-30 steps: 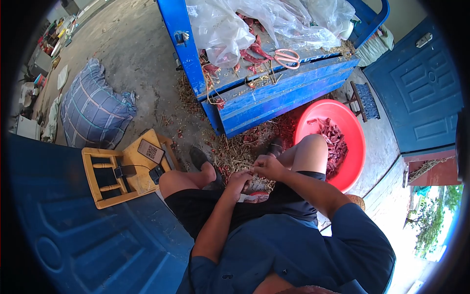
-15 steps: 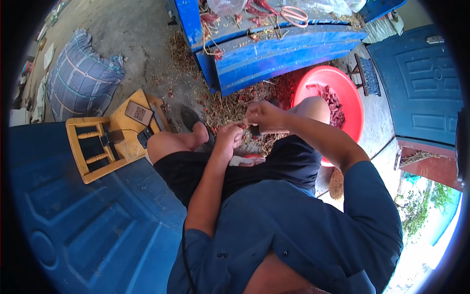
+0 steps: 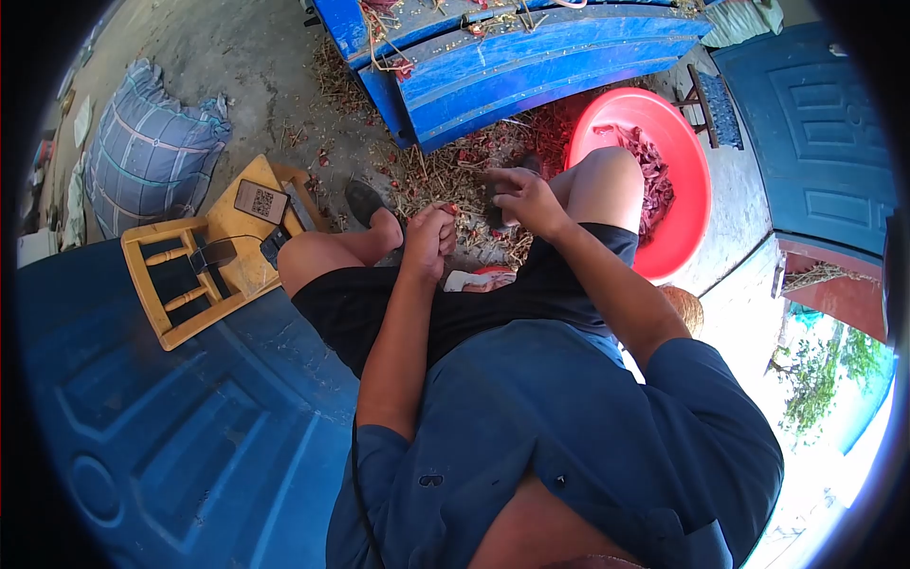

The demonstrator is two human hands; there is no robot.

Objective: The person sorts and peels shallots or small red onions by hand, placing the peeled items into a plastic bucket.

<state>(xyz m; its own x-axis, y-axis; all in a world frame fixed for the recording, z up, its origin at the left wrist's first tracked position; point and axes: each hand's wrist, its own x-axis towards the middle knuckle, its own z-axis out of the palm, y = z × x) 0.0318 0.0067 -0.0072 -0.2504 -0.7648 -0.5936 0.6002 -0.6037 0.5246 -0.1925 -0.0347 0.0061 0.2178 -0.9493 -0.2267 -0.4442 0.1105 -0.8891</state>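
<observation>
My left hand [image 3: 431, 242] is closed above my lap, and a small red bit, seemingly a piece of dried chili pepper [image 3: 449, 208], pokes out at the top of its fist. To its right, apart from it, my right hand [image 3: 529, 201] has its fingers stretched out and nothing visible in them. Dark red dried peppers [image 3: 654, 180] lie in a big red tub [image 3: 697, 204] beside my right knee. Beneath my hands the floor is strewn with dry stalks and red scraps [image 3: 441, 175]. Something white and red [image 3: 479, 281] is partly visible between my thighs.
A blue metal cart or bin [image 3: 550, 90] stands ahead, with red bits and chaff on top. On my left are a small wooden chair [image 3: 166, 284] bearing a phone with a QR code [image 3: 261, 201], and a stuffed plaid sack [image 3: 156, 156]. Blue doors [image 3: 825, 142] stand at right.
My hands were together at the red piece; now my right hand has drawn away to the right and its fingers have opened. The left stays closed. The whole view has shifted slightly.
</observation>
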